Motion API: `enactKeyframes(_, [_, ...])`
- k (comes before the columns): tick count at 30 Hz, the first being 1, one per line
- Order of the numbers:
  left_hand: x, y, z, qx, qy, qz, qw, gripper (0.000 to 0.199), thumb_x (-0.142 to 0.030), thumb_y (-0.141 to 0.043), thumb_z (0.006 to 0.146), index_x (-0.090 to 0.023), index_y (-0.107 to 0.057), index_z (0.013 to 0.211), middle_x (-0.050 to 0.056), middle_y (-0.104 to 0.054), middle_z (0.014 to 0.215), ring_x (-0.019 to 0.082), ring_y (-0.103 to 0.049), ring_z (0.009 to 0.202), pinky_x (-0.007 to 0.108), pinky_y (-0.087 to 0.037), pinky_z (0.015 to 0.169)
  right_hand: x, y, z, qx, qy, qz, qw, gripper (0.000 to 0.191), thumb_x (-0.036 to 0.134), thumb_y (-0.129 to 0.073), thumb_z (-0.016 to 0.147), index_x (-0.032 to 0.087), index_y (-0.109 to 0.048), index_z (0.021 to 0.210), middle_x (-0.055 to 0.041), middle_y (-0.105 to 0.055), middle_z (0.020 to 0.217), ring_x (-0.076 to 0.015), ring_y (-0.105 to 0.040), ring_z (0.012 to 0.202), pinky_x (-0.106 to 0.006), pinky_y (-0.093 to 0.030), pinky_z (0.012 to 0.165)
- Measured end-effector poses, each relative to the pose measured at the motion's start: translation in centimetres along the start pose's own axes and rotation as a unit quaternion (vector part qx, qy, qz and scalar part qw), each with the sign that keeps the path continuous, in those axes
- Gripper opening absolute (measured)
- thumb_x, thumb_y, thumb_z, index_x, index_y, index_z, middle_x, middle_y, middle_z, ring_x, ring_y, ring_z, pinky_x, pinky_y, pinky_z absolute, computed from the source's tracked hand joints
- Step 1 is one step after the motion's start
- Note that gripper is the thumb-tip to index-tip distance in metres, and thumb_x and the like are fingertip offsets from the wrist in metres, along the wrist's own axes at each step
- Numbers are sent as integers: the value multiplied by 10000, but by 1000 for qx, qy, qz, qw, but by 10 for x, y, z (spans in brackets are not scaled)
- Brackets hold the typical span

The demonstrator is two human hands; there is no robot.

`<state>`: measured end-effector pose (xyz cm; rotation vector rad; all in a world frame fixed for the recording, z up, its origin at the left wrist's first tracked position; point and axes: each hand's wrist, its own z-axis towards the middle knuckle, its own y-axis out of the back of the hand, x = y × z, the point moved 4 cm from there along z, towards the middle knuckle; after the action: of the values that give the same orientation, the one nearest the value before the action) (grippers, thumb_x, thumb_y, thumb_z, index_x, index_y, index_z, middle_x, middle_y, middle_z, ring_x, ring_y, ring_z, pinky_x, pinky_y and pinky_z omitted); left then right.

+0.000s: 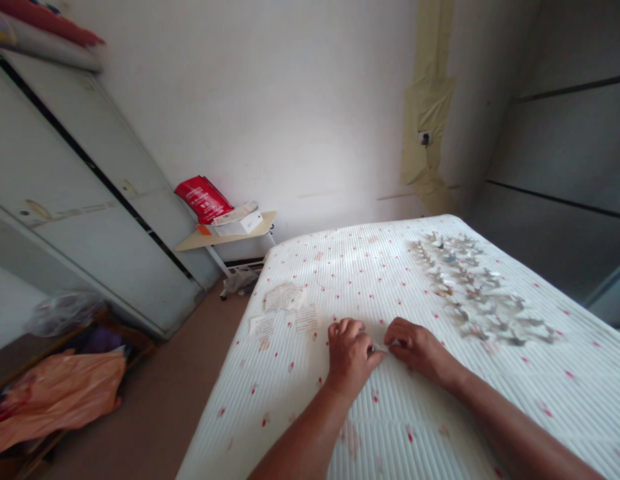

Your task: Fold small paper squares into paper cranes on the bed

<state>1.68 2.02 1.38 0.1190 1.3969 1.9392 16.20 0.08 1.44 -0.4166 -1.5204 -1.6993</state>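
Note:
Low over the quilted bed cover [400,427], my left hand [350,357] and my right hand [417,348] meet with bent fingers. Between their fingertips is a small pale piece of paper [381,348], mostly hidden by the fingers. Both hands pinch it, the left from one side and the right from the other. Several small printed paper pieces [307,318] lie flat beyond my left hand, some overlapping. To the right, many small folded paper figures [477,330], shaped like birds, stand in rough rows.
Past the bed's far left corner stands a small table [267,223] with a red bag [203,199] and a white box [240,225]. A wardrobe [70,160] lines the left wall. Orange plastic or cloth [65,393] lies at lower left.

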Motion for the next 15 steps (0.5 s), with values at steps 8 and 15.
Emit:
enactKeyframes(8, [6,7,-9,11,62,-42,997,119,-219,-687,583,-199,-601,662,27,-572,890,211,-461,924,388,-300,837,-3,2,-6,6,-20,-23,1000,145,99,-455,726,185,-571,719,-19,-540,762,-121,-518,645,-219,-374,571])
enactKeyframes(15, [22,13,10,111,-26,-134,984,523,-30,-442,660,-306,-595,1077,-11,-622,1035,176,-460,1015,344,-308,896,5,4,-6,-3,-39,-67,997,67,160,-504,727,193,-560,712,-1,-550,758,-107,-494,597,-225,-354,563])
